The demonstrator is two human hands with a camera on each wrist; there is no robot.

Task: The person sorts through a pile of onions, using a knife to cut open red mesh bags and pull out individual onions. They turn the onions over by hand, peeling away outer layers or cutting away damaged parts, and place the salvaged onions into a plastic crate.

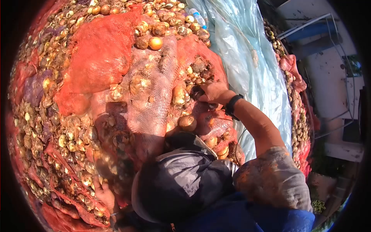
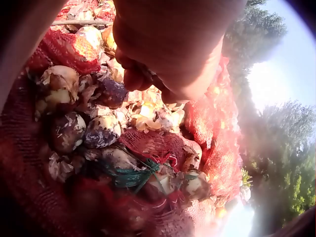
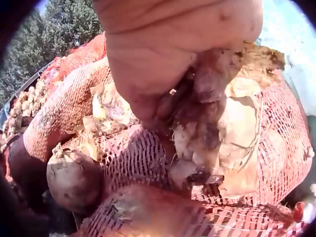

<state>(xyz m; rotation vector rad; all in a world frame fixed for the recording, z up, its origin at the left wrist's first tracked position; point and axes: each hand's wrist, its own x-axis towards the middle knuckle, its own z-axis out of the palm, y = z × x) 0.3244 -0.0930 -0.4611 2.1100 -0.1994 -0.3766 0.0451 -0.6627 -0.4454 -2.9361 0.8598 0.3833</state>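
My right hand [image 1: 215,93] reaches over red mesh sacks with onions on and among them. In the right wrist view its curled fingers hold a ragged clump of brown, papery onion skin [image 3: 217,123] over the mesh. A whole onion [image 3: 74,178] lies to the left of that hand. In the head view my left hand [image 1: 105,196] is low at the left, over loose onions and red netting. Seen from the left wrist, its fingers bend down above dirty onions [image 2: 102,131] and a green tie [image 2: 131,177] on the netting. Whether it holds anything, I cannot tell.
A red mesh sack [image 1: 96,50] lies across the pile of loose onions [image 1: 73,141]. Pale plastic sheeting [image 1: 251,69] runs along the right, with a plastic bottle [image 1: 198,17] at its top. A dark cap [image 1: 177,181] covers the lower middle of the head view.
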